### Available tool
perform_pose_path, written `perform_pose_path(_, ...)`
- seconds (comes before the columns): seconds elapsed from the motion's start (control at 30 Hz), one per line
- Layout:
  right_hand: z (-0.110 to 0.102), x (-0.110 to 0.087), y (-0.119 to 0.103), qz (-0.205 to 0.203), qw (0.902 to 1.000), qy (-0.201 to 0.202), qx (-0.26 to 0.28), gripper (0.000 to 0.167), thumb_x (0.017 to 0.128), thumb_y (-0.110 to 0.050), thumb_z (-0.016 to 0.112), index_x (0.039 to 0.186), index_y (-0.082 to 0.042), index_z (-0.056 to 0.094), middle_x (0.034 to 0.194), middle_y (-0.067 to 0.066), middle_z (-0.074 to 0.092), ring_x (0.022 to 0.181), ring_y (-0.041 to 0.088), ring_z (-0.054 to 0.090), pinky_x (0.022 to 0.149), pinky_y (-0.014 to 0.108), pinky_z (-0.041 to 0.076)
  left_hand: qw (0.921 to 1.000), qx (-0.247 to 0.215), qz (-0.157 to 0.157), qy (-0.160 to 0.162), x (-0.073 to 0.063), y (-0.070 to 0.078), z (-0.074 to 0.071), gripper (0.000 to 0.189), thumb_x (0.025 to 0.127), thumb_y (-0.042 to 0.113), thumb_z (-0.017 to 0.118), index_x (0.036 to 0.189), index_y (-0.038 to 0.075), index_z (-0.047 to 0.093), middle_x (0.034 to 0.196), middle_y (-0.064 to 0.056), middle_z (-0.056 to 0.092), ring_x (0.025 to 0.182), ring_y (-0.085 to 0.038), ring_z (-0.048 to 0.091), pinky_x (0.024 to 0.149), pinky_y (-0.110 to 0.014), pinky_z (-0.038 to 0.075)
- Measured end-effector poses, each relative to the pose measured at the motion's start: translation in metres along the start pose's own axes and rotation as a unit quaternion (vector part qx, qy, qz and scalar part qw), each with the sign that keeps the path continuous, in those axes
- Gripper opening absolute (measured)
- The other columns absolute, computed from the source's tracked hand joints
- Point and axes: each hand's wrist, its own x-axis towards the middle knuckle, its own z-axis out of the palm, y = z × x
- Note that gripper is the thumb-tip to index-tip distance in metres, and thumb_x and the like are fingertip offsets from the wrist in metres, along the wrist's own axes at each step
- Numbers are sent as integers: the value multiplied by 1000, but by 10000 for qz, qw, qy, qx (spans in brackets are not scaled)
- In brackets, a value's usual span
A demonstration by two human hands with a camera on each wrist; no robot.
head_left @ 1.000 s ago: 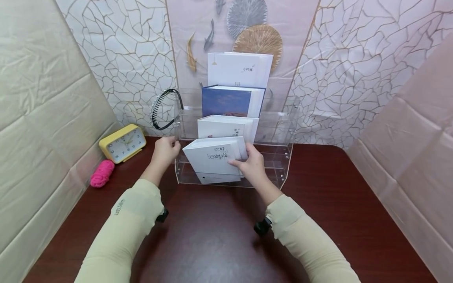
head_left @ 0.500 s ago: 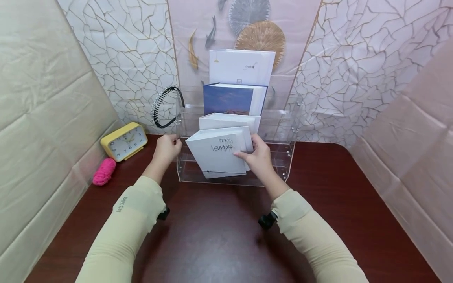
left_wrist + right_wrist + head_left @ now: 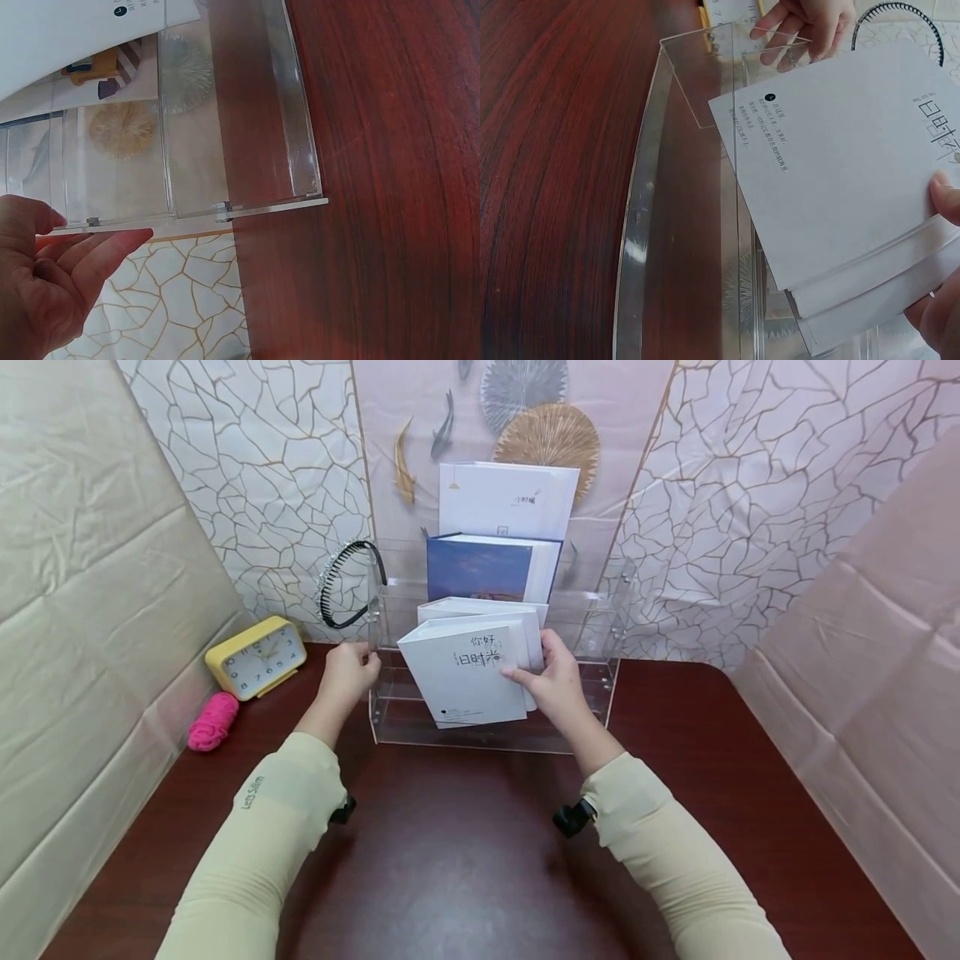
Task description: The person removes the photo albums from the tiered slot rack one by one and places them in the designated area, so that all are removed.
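My right hand (image 3: 561,683) pinches a white book (image 3: 468,677) by its page-edge side, thumb on the cover and fingers behind. The book leans to one side, and its bottom edge shows over the front tier of a clear acrylic book rack (image 3: 555,742). In the right wrist view the white book (image 3: 840,165) lies across the rack's front panel. My left hand (image 3: 349,675) holds the rack's left side panel; in the left wrist view the thumb and fingers sit on either side of that panel (image 3: 127,223). Behind the held book another white book (image 3: 450,607) is mostly hidden.
Higher in the rack stand a blue-covered book (image 3: 480,568) and a tall white book (image 3: 487,497). A black toothed headband (image 3: 330,589) hangs at the rack's left side. A yellow alarm clock (image 3: 257,658) and a pink yarn skein (image 3: 213,722) lie left on the dark red table (image 3: 465,852).
My right hand has raised the white book up and slightly right, out of the front tier, so its lower cover now shows. The left hand stays at the rack's side.
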Motion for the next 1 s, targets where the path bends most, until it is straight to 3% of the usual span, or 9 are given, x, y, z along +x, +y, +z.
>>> perform_pose_path(0.2, -2, 1, -1, -92, 9999, -122, -74, 45, 69, 9, 76, 107, 4, 52, 101, 17, 64, 85, 26, 60, 73, 40, 53, 10000, -48, 27, 67, -1, 1, -2, 29, 84, 5, 50, 57, 6, 43, 53, -8, 46, 60, -30, 45, 56, -40, 40)
perform_pose_path(0.6, -13, 1, -7, -96, 9997, -173, -163, 43, 71, 8, 75, 107, 4, 51, 100, 18, 64, 86, 27, 60, 73, 41, 53, 10000, -22, -25, -11, -1, -1, 2, 23, 85, 7, 49, 64, 1, 55, 60, -12, 56, 66, -31, 50, 64, -45, 46)
perform_pose_path(0.83, -26, 0, -13, -2, 9995, -156, 279, 41, 74, 9, 72, 107, 5, 48, 103, 19, 63, 85, 24, 62, 72, 35, 55, 9995, -37, -250, -210, -1, -1, 2, 23, 89, 9, 48, 91, -3, 68, 74, -16, 63, 68, -29, 58, 69, -43, 51)
perform_pose_path(1.0, -47, -5, -22, 39, 9976, 137, 684, 40, 76, 11, 70, 108, 3, 47, 106, 17, 64, 88, 21, 62, 74, 31, 54, 9996, -7, -202, -187, -1, -1, 2, 24, 89, 8, 47, 90, -4, 67, 74, -16, 62, 70, -31, 58, 69, -44, 51)
